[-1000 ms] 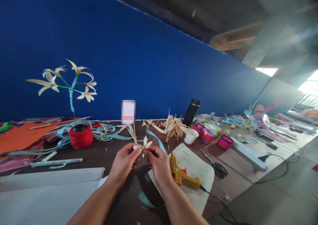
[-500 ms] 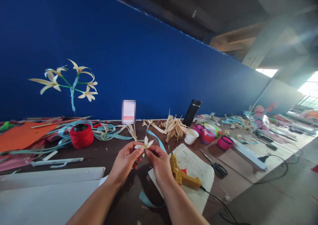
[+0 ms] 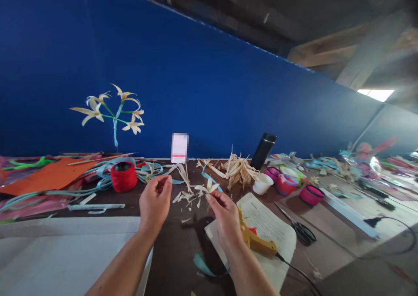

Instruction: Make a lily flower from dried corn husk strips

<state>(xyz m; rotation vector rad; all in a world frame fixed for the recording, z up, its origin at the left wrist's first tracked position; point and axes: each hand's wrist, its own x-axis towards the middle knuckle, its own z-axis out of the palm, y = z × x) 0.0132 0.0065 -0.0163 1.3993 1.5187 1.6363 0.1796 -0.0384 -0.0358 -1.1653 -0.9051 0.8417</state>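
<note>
Between the thumb and fingers of my right hand (image 3: 225,211) is a small pale flower (image 3: 209,185) with narrow pointed petals. My left hand (image 3: 155,202) hangs apart from it to the left, its fingers curled and their tips pinched together. Whatever those tips hold, if anything, is hidden. Loose cream petals (image 3: 184,196) lie scattered on the dark table beyond and between my hands. A yellow glue gun (image 3: 261,243) rests on a printed sheet (image 3: 272,217), partly behind my right forearm.
Scissors (image 3: 302,233), a white cup (image 3: 263,183), a black flask (image 3: 264,151) and dried husks (image 3: 241,172) are to the right. A red ribbon roll (image 3: 123,177) and a white box (image 3: 72,252) lie left. A flower stem (image 3: 115,130) stands against the blue partition (image 3: 196,82).
My left hand has let go of the flower and moved left. The flower stays in my right hand. The camera view has turned slightly left.
</note>
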